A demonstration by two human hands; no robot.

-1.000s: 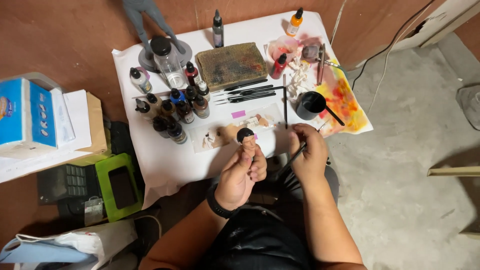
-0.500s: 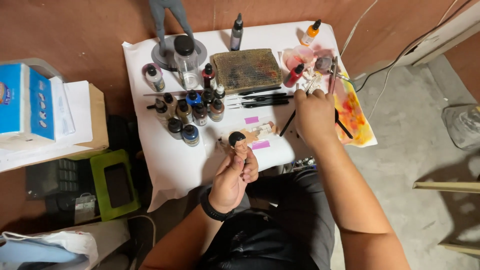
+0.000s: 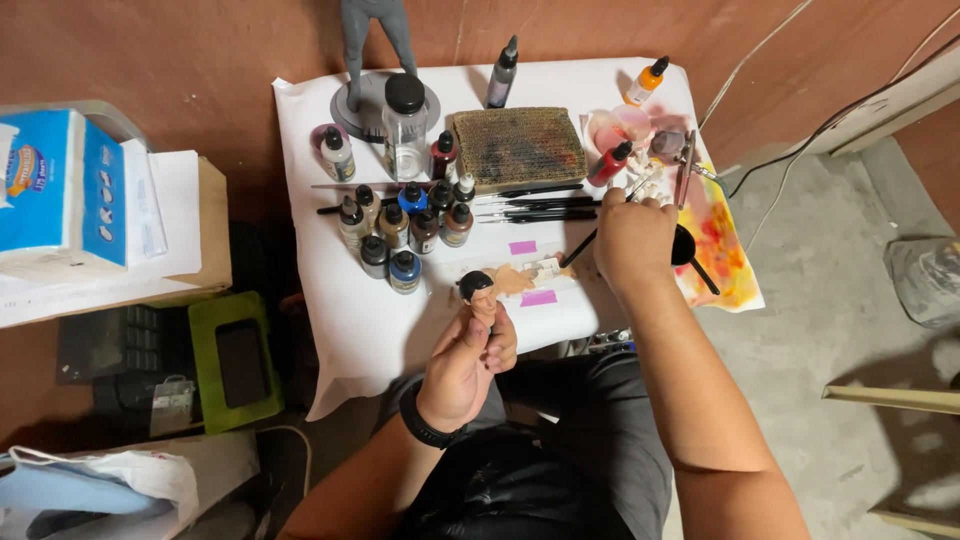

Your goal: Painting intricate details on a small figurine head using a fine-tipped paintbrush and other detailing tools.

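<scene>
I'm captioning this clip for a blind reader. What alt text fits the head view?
Seen from above, a seated person's left hand holds a small painted figure head over a white-covered table, while the right hand holds a thin brush near a paint-stained sheet. Small paint bottles, a row of brushes and a grey figure on a round base sit on the table.

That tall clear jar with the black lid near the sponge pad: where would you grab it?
Take the clear jar around its lid or upper body, coming from above. It stands upright, taller than the small paint bottles crowding its near side, and the grey figure base sits close behind, so side approaches look cramped.
</scene>
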